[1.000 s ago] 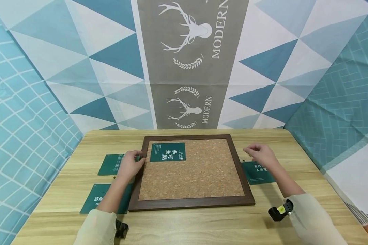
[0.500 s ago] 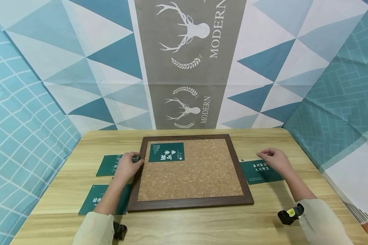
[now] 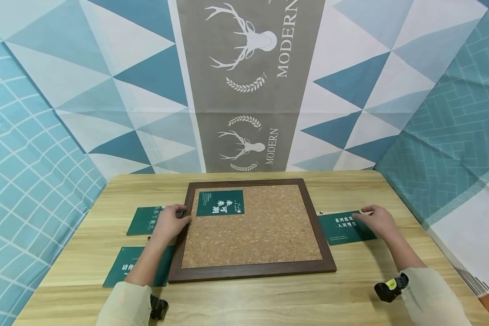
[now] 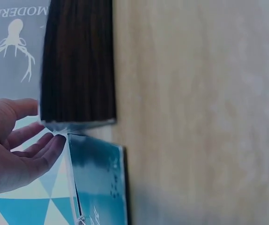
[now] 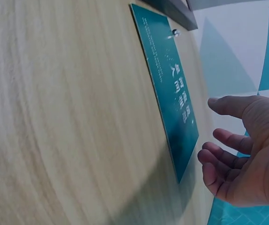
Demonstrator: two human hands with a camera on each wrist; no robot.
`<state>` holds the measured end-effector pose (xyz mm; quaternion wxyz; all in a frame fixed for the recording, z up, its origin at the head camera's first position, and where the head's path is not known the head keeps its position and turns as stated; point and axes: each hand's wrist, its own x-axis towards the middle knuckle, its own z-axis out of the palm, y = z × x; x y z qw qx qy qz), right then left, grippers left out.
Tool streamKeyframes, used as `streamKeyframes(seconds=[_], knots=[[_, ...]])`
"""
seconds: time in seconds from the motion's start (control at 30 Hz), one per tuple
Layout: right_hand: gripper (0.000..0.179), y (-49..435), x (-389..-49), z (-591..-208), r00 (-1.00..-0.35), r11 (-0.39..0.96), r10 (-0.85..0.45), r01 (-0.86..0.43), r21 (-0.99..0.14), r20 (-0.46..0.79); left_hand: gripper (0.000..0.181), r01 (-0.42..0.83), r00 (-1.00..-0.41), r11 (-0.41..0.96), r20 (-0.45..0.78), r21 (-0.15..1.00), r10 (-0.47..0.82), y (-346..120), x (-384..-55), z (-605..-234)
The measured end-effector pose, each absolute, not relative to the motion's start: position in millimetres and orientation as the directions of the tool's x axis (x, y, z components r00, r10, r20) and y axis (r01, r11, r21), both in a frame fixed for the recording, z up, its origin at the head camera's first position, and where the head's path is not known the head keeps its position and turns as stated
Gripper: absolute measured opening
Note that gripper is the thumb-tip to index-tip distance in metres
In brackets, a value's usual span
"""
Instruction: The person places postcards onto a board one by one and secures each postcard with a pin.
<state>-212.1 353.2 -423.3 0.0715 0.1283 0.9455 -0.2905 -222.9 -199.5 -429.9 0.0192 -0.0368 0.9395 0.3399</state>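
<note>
A cork board (image 3: pixel 252 235) in a dark brown frame lies on the table, with a green card (image 3: pixel 220 203) at its upper left. My left hand (image 3: pixel 171 224) touches the frame's left edge; in the left wrist view, its loosely bent fingers (image 4: pixel 45 152) are by the frame end (image 4: pixel 78 70). To the right of the board lies another green card (image 3: pixel 346 227) with white lettering. My right hand (image 3: pixel 378 222) hovers over that card's right end, thumb and fingers apart, holding nothing. In the right wrist view, a gap shows between this hand (image 5: pixel 251 150) and the card (image 5: pixel 165 84).
Two more green cards, an upper one (image 3: pixel 140 221) and a lower one (image 3: pixel 116 267), lie left of the board, partly hidden by my left arm. A small shiny pin (image 3: pixel 321 213) sits by the right card, another small pin (image 3: pixel 149 238) between the left cards. A patterned wall covering (image 3: pixel 248 90) stands behind.
My right hand has moved right, from beside the board's right edge to the far end of the right card. The left hand stays at the frame. The view has shifted slightly.
</note>
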Motion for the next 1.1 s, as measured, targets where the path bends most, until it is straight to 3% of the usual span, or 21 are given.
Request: streamKeyframes(seconds=[0.53, 1.1], knots=[[0.082, 361, -217, -438, -0.939, 0.836, 0.226, 0.323, -0.443, -0.258, 0.043, -0.088, -0.996, 0.766, -0.083, 0.637, -0.046, -198, -222, -428], [0.074, 359, -225, -438, -0.907, 0.781, 0.288, 0.408, -0.473, -0.307, 0.042, -0.092, -0.995, 0.764, -0.087, 0.639, -0.047, -198, -222, -427]])
